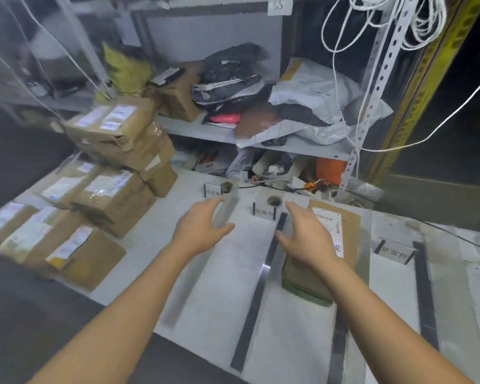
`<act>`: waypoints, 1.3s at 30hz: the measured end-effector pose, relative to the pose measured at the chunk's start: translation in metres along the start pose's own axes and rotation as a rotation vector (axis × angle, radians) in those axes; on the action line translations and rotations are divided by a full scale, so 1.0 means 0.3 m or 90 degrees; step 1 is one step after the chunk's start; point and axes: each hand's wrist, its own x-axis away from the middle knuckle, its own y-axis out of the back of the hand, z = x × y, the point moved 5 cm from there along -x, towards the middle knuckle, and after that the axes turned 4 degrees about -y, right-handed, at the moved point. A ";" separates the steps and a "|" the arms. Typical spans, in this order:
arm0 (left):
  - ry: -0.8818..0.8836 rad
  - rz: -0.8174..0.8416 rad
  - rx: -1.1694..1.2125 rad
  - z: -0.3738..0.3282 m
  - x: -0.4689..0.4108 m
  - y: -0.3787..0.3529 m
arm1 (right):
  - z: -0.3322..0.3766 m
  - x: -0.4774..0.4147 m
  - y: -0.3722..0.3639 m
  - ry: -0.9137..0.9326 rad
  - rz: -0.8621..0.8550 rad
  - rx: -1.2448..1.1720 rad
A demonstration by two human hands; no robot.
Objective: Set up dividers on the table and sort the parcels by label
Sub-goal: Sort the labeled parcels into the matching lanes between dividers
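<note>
**Cardboard parcels at 9 o'clock, both hands spread above the lanes**

Head view: a white table (233, 273) carries what look like 4 long dividers (254, 306) running from 12 to 6 o'clock. They are dark-edged and partly clear, and small sign cards (264, 213) stand at their far ends. The left hand (203, 228) hovers at about 11 o'clock from the table's middle, fingers wide and thumb apart, holding nothing. Its fingertips lie just beside the far end of the leftmost divider, and blur hides whether they touch it. The right hand (302, 234) hangs at 1 o'clock, also wide and empty, above a flat brown parcel (349, 231). That parcel lies label up in the lane at 2 o'clock. A greenish packet (302, 286) sits at its near edge, under or beside it; I cannot tell which. The unsorted parcels (108, 189) are stacked at 9 o'clock on the table's left end, labels up. At 12 o'clock a grey shelf (203, 128) holds bags and mailers.

The taped boxes look stiff, so a 2-handed hold on opposite side faces should suit the bigger ones, though the tape may be slick. Their weight cannot be judged. The dividers seem thin, rigid and light, and likely to tip if knocked. Parcels are best lowered into a lane, not slid against them.
</note>
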 end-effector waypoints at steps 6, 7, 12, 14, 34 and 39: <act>0.006 -0.038 -0.142 0.380 0.045 0.249 | 0.405 -0.093 -0.123 0.053 0.004 0.098; 0.002 -0.051 -0.153 0.446 0.048 0.293 | 0.476 -0.104 -0.148 0.061 -0.006 0.110; -0.022 -0.082 -0.167 0.749 0.039 0.497 | 0.801 -0.166 -0.282 0.046 -0.023 0.154; -0.028 -0.081 -0.149 0.852 0.012 0.563 | 0.914 -0.195 -0.326 0.036 -0.020 0.172; 0.072 -0.075 0.134 1.327 -0.517 0.852 | 1.387 -0.847 -0.475 -0.055 -0.032 -0.034; 0.119 -0.049 0.276 1.389 -0.665 0.807 | 1.431 -1.013 -0.541 -0.115 -0.029 -0.176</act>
